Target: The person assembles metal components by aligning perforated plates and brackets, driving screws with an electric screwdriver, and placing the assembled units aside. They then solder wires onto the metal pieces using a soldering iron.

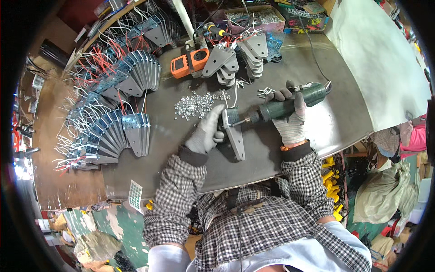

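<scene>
My left hand [205, 132], in a grey glove, is closed round the upper end of a grey tapered metal plate [236, 141] with a blue perforated piece and a white wire at its top. The plate stands on edge above the table, narrow end toward me. Gloved too, my right hand [292, 126] grips a dark green corded electric screwdriver [312, 94] held sideways. Its bit points left and reaches the plate's face; the exact contact point is too small to tell. Beyond my left hand lies a spread of small shiny nuts [195, 105]. Several screws [265, 92] lie beyond the driver.
Rows of similar wired plates [136, 131] line the left side. More plates are stacked [220, 61] at the back, beside an orange multimeter [181, 66]. Boxes of small hardware [258, 20] stand behind. The driver's cord runs to the back. A white sheet [376, 63] covers the right side.
</scene>
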